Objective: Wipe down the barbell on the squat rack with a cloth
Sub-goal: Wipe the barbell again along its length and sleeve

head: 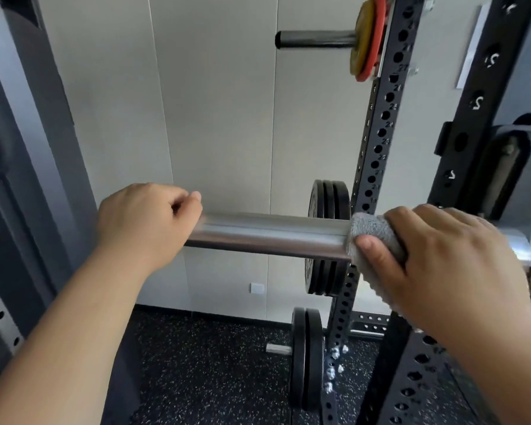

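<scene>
The barbell's silver sleeve [267, 234] runs level across the middle of the view, its end pointing left. My left hand [144, 222] grips the sleeve's outer end with curled fingers. My right hand [442, 256] wraps a grey terry cloth [371, 237] around the sleeve's inner part, thumb pressed on the cloth's front. A loose end of the cloth hangs below the bar. The rest of the bar to the right is hidden behind my right hand and the rack.
A black perforated rack upright [377, 148] stands just behind the bar. Black plates [330, 237] hang on a peg behind the sleeve, with more plates [307, 357] lower down. Yellow and red plates [368, 38] sit on an upper peg. The floor is speckled rubber [203, 363].
</scene>
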### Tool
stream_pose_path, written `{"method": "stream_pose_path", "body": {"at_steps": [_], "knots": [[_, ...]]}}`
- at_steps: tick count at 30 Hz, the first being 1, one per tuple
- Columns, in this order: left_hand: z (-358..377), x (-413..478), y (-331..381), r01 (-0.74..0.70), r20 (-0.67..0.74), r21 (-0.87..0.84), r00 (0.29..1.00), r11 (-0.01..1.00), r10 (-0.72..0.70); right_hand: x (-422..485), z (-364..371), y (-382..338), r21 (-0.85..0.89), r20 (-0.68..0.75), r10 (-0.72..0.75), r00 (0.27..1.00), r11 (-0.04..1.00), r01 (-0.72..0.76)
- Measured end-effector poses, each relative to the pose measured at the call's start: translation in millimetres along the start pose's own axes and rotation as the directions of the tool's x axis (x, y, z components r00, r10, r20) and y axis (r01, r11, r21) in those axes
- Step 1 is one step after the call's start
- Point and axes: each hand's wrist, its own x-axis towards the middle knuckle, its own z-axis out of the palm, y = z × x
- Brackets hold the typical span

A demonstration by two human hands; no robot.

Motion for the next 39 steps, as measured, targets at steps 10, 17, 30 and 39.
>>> {"method": "stream_pose_path", "body": {"at_steps": [10, 17, 30, 39], "knots": [[8, -4, -2, -0.008, -0.083, -0.021, 0.997, 1.000, 0.006, 24, 21, -66, -0.031, 0.019, 0.007, 1.000, 1.000, -0.007], [14, -6, -7, -0.025, -0.129, -0.024, 0.991, 0.999, 0.022, 9, 14, -45, 0.018, 0.054, -0.077, 0.996, 0.997, 0.076], [14, -12, -12, -0.124, -0.188, -0.078, 0.976, 0.989, 0.107, 25, 10, -107, -0.038, 0.113, 0.154, 0.982, 0.988, -0.151], [14, -17, -17, -0.229, -0.191, -0.094, 0.959, 0.969, 0.208, 40, 16, -126, -0.030, 0.145, 0.128, 0.981, 0.992, -0.125]]}}
